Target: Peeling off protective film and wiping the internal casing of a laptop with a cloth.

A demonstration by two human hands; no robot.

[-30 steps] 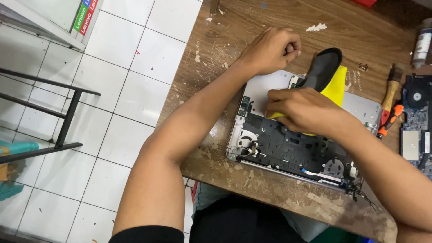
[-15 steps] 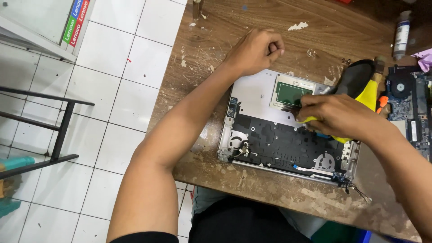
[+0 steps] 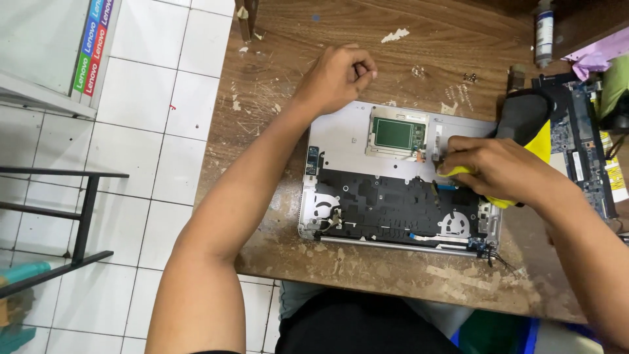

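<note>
One opened laptop base (image 3: 400, 196) lies on the wooden tabletop (image 3: 367, 269), inner side up: cover off, main board apparently out, touchpad module (image 3: 397, 134) in place. Right hand (image 3: 501, 172) pinches a yellow-and-black tool (image 3: 524, 128) at the base's right edge. Left hand (image 3: 337, 77), a closed fist, rests at the far left corner. One separate circuit board (image 3: 580, 141) lies right; one small bottle (image 3: 543, 34).

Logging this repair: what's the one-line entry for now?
left hand: fist on laptop shell | right hand: grips yellow-black tool | worn wooden table
</note>
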